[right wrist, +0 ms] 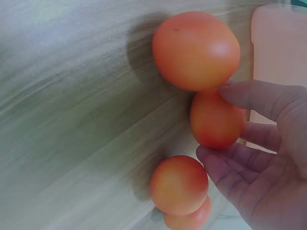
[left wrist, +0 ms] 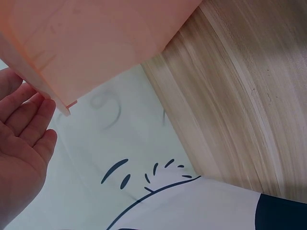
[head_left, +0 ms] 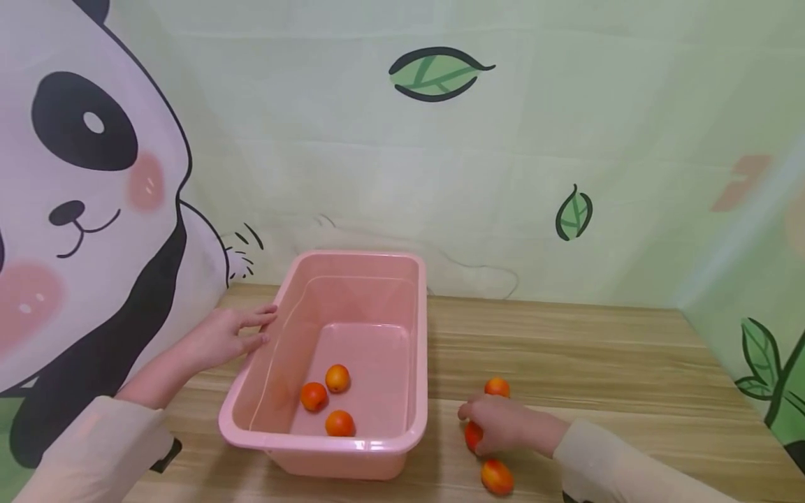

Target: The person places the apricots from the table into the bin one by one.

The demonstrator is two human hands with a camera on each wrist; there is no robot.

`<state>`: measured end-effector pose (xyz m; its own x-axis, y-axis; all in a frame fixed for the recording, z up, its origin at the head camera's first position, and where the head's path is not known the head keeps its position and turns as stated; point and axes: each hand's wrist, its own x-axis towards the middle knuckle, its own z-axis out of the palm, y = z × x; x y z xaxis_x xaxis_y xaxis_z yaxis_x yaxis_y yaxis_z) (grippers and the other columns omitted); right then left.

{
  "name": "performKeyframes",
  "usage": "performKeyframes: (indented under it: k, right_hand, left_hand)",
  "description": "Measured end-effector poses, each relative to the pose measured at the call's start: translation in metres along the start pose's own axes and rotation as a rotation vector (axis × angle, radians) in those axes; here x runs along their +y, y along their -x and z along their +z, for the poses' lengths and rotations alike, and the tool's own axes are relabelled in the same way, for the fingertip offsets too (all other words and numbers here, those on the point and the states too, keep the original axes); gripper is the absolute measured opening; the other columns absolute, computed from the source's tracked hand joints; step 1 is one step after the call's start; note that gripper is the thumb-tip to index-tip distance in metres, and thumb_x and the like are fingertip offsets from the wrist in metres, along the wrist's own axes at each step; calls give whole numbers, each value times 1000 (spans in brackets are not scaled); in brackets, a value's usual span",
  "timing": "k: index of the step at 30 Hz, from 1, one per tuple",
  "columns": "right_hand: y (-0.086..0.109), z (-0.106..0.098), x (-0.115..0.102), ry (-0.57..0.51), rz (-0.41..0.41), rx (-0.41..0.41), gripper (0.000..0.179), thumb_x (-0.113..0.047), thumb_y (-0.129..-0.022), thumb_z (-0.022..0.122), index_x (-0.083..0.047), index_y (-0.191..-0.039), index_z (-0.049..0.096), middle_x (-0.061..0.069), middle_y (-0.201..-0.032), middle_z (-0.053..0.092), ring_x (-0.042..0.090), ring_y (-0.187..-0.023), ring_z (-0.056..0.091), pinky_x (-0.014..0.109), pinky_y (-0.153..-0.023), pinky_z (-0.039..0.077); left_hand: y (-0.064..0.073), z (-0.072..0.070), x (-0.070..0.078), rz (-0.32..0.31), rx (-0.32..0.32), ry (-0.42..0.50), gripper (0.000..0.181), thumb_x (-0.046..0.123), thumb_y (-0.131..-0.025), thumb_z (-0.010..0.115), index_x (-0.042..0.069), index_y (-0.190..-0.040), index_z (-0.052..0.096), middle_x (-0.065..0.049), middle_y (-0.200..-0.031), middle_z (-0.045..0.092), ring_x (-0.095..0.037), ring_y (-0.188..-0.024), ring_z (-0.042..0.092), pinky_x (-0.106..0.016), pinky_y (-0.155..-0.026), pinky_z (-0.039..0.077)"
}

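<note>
A deep pink plastic tub [head_left: 416, 363] stands on the wooden table, three smooth orange-red fruits [head_left: 339, 423] lying loose on its floor. My left hand [head_left: 220, 339] rests on the tub's left rim with fingers nearly straight; in the left wrist view the fingertips touch the rim's edge. To the right of the tub, my right hand [head_left: 503, 423] has thumb and fingers around an orange-red fruit [right wrist: 217, 120] on the table. A bigger-looking fruit [right wrist: 195, 50] lies beside the thumb, and another fruit [right wrist: 179, 185] sits near the fingertips, partly covering one more.
The wood-grain table [head_left: 597, 363] runs back to a pale green cloth backdrop [head_left: 314, 140] printed with leaves and a large panda [head_left: 82, 195]. The tub's raised walls stand between the two hands.
</note>
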<state>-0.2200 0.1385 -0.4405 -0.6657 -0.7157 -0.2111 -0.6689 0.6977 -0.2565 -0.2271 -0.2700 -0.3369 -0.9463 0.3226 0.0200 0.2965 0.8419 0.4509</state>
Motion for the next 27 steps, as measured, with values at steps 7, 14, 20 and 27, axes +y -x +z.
performKeyframes:
  k: [7,14,20,27]
  right_hand:
    - [-1,-1,2,-4,-41,-3,19,-10,-63,70,-13,-73,54,-9,-66,43,7,-58,38,18,-53,34]
    - [-1,-9,2,-36,-86,-7,16,-8,-65,68,-12,-73,55,-10,-64,44,6,-58,39,17,-54,35]
    - [4,-28,-2,-40,-115,3,20,-5,-64,67,-8,-82,59,-8,-70,49,5,-62,41,17,-58,37]
    - [8,-55,-8,-103,-101,-29,22,-3,-67,67,-6,-88,60,-7,-74,51,6,-66,43,18,-61,39]
  left_hand:
    - [-1,0,0,2,-10,11,43,14,-83,59,-2,-122,50,-18,-132,44,-16,-55,36,-22,-42,28]
    - [-1,0,0,-17,-20,25,44,16,-83,59,-1,-123,49,-18,-133,43,-14,-51,32,-21,-41,30]
    - [-1,-1,0,-23,-21,25,45,16,-83,59,-1,-123,49,-18,-133,42,-14,-50,31,-21,-41,30]
    - [0,0,1,-9,-7,13,43,15,-83,59,-2,-122,50,-18,-132,43,-14,-51,32,-21,-41,30]
